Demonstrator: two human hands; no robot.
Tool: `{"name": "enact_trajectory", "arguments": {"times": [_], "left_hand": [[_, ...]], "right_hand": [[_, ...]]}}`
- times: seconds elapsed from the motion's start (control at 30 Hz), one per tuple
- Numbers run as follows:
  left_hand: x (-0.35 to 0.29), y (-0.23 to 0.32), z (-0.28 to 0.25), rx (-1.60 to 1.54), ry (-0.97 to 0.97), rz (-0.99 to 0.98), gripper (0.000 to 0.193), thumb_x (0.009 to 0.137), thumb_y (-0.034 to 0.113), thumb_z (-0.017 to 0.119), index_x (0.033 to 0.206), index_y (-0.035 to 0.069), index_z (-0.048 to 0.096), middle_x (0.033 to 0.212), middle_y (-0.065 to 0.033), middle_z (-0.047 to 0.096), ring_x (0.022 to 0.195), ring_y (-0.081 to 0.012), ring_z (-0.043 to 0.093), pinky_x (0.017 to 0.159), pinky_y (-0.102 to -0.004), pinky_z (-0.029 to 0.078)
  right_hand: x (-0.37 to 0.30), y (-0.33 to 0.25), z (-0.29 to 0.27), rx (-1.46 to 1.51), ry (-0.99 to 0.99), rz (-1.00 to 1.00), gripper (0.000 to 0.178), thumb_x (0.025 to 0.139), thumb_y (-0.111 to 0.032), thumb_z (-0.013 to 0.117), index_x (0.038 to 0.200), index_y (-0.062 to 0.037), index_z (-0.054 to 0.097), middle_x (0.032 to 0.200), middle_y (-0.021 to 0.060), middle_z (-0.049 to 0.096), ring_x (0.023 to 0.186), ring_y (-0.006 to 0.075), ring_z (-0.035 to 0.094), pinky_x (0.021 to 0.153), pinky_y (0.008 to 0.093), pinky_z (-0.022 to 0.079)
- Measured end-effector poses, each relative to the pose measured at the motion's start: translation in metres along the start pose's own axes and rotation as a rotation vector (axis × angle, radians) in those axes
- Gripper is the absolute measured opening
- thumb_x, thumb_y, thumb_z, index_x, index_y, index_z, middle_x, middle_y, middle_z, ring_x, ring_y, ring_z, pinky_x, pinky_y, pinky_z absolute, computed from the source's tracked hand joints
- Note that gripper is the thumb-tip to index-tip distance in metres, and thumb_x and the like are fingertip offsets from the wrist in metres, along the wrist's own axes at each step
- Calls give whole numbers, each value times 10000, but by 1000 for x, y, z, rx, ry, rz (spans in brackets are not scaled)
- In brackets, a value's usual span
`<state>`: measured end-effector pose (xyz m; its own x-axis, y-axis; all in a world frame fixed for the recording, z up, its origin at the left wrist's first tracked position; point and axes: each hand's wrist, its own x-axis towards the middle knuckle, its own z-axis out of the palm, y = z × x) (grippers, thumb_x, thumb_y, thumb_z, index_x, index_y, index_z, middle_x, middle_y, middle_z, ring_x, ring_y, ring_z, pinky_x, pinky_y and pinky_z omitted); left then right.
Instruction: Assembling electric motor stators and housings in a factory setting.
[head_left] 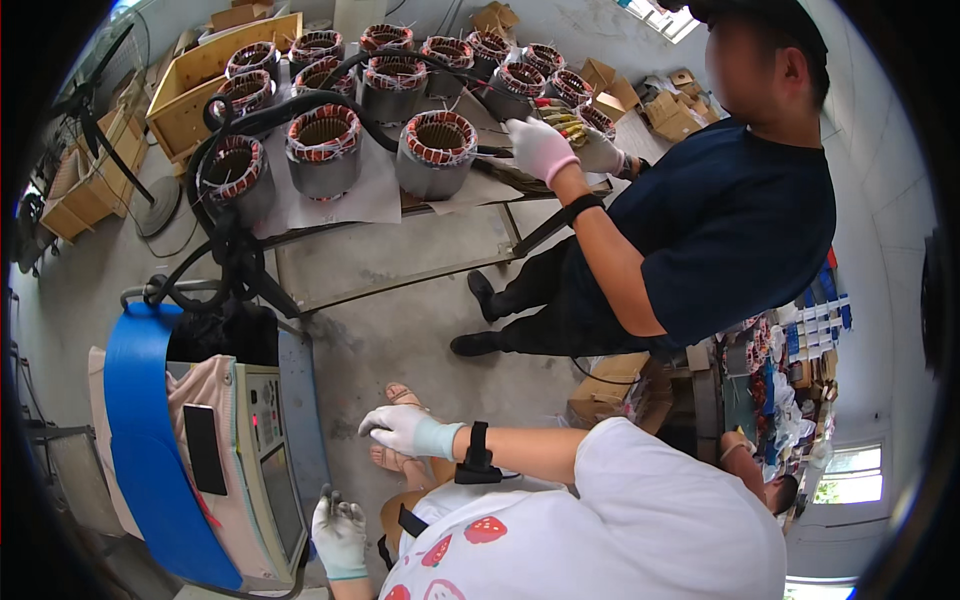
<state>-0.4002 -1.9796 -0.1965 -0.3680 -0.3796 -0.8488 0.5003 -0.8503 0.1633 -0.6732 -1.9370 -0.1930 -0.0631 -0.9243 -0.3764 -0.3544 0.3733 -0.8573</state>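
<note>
My right hand [412, 432] wears a white glove with a pale blue cuff and reaches across in front of my body, its fingers loosely bent and nothing visible in them. At the lower edge, my left hand [341, 536], in a similar glove with greyed fingertips, is raised beside the beige machine [262, 430]. Its fingers are slightly curled and apart, with no object showing. The machine has a control panel on its side, a blue cover [145, 450] and a black phone [205, 448] lying on pinkish cloth.
Several motor stators [437, 155] with red-and-white windings stand on a table ahead. A thick black cable [265, 115] runs over them to the machine. A co-worker [720, 220] in dark clothes holds yellow-and-red leads [562, 118]. Cardboard boxes [610, 385] sit on the floor at right.
</note>
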Motion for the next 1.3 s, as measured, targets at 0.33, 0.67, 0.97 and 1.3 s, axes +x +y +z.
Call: {"name": "enact_trajectory", "arguments": {"times": [0.33, 0.67, 0.97, 1.3], "left_hand": [[17, -2, 42, 96, -8, -29, 213, 955, 180, 557, 1140, 116, 641, 921, -7, 680, 755, -133, 613, 756, -342, 537], [22, -14, 62, 134, 15, -33, 188, 923, 164, 599, 1090, 115, 669, 881, -3, 684, 732, -129, 623, 733, -353, 549], [25, -20, 73, 144, 40, -38, 217, 953, 185, 569, 1145, 108, 631, 926, -11, 662, 741, -130, 592, 750, -343, 529], [37, -18, 190, 452, -209, -37, 247, 949, 235, 582, 1155, 103, 614, 1019, 12, 629, 851, -112, 555, 830, -321, 485]], "right_hand": [[5, 23, -28, 43, 27, -16, 252, 913, -145, 506, 1096, -90, 670, 1092, 122, 676, 1035, 283, 627, 931, 360, 472], [-3, 31, -41, 16, 36, 27, 257, 916, -157, 498, 1108, -104, 661, 1103, 100, 675, 1058, 273, 614, 947, 364, 462], [-7, 33, -54, 62, 47, 28, 254, 900, -138, 495, 1077, -52, 654, 1072, 165, 675, 1014, 343, 621, 919, 382, 474], [39, 61, -205, 15, 1037, -39, 248, 902, -146, 563, 1104, -26, 644, 1067, 181, 661, 1015, 348, 621, 891, 404, 493]]}}
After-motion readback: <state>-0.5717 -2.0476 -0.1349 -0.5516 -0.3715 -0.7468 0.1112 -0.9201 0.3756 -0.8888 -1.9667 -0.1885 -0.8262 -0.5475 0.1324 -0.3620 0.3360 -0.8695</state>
